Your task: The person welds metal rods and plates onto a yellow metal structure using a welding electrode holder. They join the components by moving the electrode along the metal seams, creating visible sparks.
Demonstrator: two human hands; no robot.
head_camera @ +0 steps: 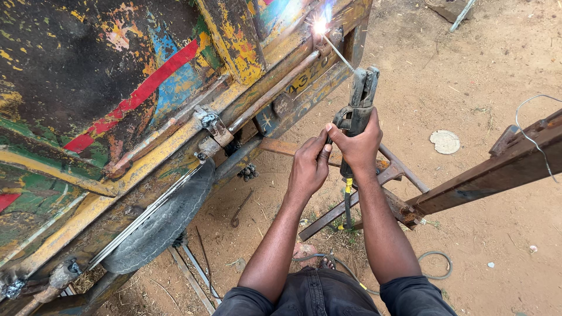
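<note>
Right hand (358, 143) clamped round electrode holder (358, 102); left hand (309, 167) closed alongside, steadying rod (338, 52) at arc (319, 27) on painted truck rail (275, 88).

Open sandy ground (468, 64) rightward; painted truck body (117, 88) leftward, rusty beam (492, 169) alongside

No packages, labels, signs or screens

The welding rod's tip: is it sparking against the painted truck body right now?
Yes, a bright spark glows where the welding rod, clamped in the electrode holder gripped by both hands, meets the yellow frame.
</note>
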